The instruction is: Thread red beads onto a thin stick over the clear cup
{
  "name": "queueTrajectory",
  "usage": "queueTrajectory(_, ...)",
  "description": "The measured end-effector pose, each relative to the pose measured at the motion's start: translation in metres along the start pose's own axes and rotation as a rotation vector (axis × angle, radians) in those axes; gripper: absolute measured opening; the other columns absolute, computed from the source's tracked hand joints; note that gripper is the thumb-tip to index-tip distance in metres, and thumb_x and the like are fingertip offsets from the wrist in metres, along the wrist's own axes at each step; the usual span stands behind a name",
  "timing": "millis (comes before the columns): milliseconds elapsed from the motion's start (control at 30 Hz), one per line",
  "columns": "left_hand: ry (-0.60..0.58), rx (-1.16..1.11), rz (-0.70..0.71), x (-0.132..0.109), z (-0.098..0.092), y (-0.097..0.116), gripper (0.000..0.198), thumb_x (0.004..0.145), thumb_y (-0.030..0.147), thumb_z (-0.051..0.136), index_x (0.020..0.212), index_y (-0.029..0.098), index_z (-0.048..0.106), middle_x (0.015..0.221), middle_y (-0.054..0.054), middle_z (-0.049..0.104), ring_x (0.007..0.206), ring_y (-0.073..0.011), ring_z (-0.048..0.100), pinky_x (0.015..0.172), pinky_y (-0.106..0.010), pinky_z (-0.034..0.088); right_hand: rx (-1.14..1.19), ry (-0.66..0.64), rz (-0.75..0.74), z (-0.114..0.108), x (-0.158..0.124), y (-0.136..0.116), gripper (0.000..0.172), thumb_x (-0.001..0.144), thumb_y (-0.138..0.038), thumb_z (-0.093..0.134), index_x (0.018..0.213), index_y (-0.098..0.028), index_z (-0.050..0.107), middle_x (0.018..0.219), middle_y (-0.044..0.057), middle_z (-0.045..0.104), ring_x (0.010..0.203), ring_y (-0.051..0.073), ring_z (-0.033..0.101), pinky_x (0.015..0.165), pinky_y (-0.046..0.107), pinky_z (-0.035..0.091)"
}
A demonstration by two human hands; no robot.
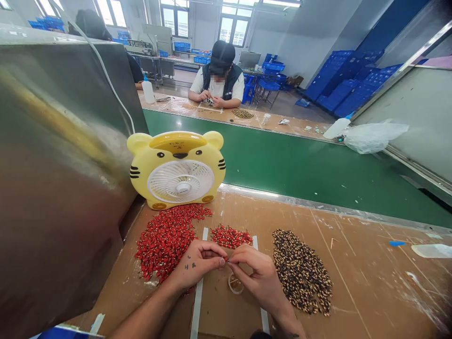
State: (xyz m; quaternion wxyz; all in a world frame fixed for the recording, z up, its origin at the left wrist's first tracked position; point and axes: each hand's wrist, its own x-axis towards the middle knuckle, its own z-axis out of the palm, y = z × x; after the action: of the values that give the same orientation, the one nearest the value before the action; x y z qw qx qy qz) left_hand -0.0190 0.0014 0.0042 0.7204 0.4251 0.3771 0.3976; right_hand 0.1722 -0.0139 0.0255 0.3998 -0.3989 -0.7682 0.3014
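My left hand (pixel 197 263) and my right hand (pixel 254 275) meet above the brown cardboard worktop (pixel 356 263), their fingertips pinching a small red piece (pixel 226 258) that is mostly hidden by my fingers. Left of my hands lies a large heap of red beaded pieces (pixel 165 241). A smaller red heap (pixel 231 237) sits just beyond my fingers, between two white strips (pixel 205 234). To the right of my right hand is a dark speckled heap (pixel 300 270). A small clear ring (pixel 235 284) lies under my hands.
A yellow tiger-shaped fan (pixel 176 169) stands behind the red heaps, and a tall steel panel (pixel 52 165) rises at the left. A green conveyor belt (pixel 268 174) runs beyond the worktop. Across it, a co-worker (pixel 219 75) handles small items at another bench.
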Motion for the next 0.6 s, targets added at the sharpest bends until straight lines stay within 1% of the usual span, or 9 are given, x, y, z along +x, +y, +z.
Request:
queueTrajectory(133, 0.004, 0.024, -0.015, 0.0006, 0.0000, 0.0009, 0.015, 0.068, 0.024, 0.080, 0.077, 0.012, 0.078, 0.070, -0.005, 0.072, 0.064, -0.0147, 0.062, 0.066, -0.025, 0.047, -0.017, -0.002, -0.030, 0.0011, 0.0001, -0.0012, 0.014, 0.091, -0.014, 0.059, 0.088, -0.021, 0.070, 0.082, 0.005, 0.072, 0.077, 0.018, 0.067, 0.072, 0.030, 0.055)
queueTrajectory(267, 0.016, 0.066, 0.022, 0.0010, -0.0007, -0.0008, 0.011, 0.069, 0.022, 0.078, 0.077, 0.013, 0.078, 0.074, -0.006, 0.074, 0.068, -0.0159, 0.063, 0.067, -0.025, 0.047, -0.017, 0.001, 0.023, 0.0021, -0.0029, -0.0014, 0.012, 0.091, -0.017, 0.061, 0.089, -0.021, 0.071, 0.084, 0.005, 0.074, 0.078, 0.018, 0.069, 0.074, 0.030, 0.055)
queueTrajectory(333, 0.041, 0.148, 0.090, -0.0001, -0.0008, -0.0017, 0.008, 0.072, 0.020, 0.076, 0.077, 0.015, 0.078, 0.077, -0.006, 0.075, 0.072, -0.0169, 0.064, 0.068, -0.025, 0.047, -0.032, 0.021, 0.090, 0.0030, -0.0046, -0.0016, 0.010, 0.091, -0.020, 0.062, 0.088, -0.021, 0.071, 0.083, 0.004, 0.074, 0.076, 0.018, 0.069, 0.072, 0.029, 0.055)
queueTrajectory(433, 0.091, 0.371, 0.220, -0.0027, -0.0007, -0.0014, 0.008, 0.077, 0.017, 0.071, 0.079, 0.017, 0.079, 0.076, -0.006, 0.074, 0.073, -0.0176, 0.064, 0.069, -0.025, 0.046, -0.072, 0.049, 0.176, 0.0043, -0.0060, -0.0028, 0.008, 0.091, -0.023, 0.064, 0.086, -0.021, 0.070, 0.081, 0.003, 0.074, 0.073, 0.017, 0.069, 0.068, 0.026, 0.053)
queueTrajectory(500, 0.113, 0.483, 0.267, -0.0042, -0.0006, -0.0004, 0.010, 0.078, 0.016, 0.070, 0.080, 0.017, 0.079, 0.075, -0.006, 0.074, 0.071, -0.0177, 0.063, 0.067, -0.025, 0.045, -0.092, 0.045, 0.179, 0.0048, -0.0062, -0.0042, 0.009, 0.091, -0.023, 0.063, 0.086, -0.022, 0.070, 0.082, 0.003, 0.074, 0.074, 0.018, 0.069, 0.070, 0.026, 0.053)
queueTrajectory(600, 0.106, 0.540, 0.282, -0.0050, -0.0006, 0.0007, 0.012, 0.078, 0.014, 0.069, 0.079, 0.018, 0.080, 0.074, -0.006, 0.075, 0.069, -0.0177, 0.064, 0.066, -0.025, 0.045, -0.107, 0.035, 0.154, 0.0048, -0.0063, -0.0054, 0.009, 0.092, -0.020, 0.062, 0.086, -0.022, 0.069, 0.082, 0.003, 0.073, 0.075, 0.018, 0.068, 0.071, 0.027, 0.052)
